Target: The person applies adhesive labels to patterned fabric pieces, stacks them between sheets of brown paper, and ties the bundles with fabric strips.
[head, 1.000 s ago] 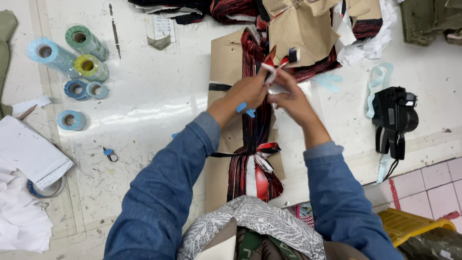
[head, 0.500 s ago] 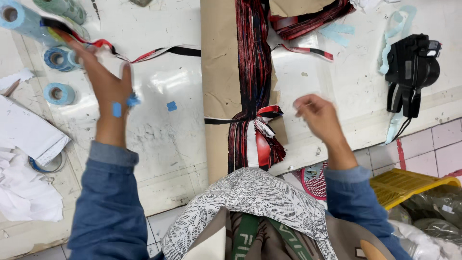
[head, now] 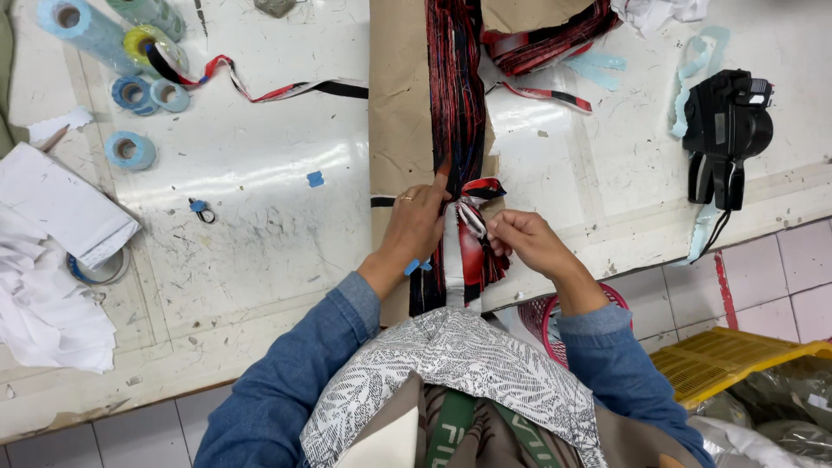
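A long bundle of red, black and white fabric strips (head: 458, 104) lies on a brown paper sheet (head: 397, 113) running up the white table. My left hand (head: 418, 227) presses flat on the bundle's left side, index finger stretched onto the strips, a ring on one finger and a blue tape bit by the wrist. My right hand (head: 525, 239) pinches the end of a strip at the knotted part (head: 472, 221) of the bundle. A single loose strip (head: 260, 87) trails left toward the tape rolls.
Several blue, green and yellow tape rolls (head: 130, 52) sit at the upper left. White papers (head: 52, 251) pile at the left edge. A black tagging gun (head: 726, 139) rests at the right. A pink basket (head: 555, 321) and yellow crate (head: 737, 364) stand below the table edge.
My left hand came back from the tape rolls at the far left, leaving one strip there, and now rests on the bundle. My right hand moved in and took a strip end.
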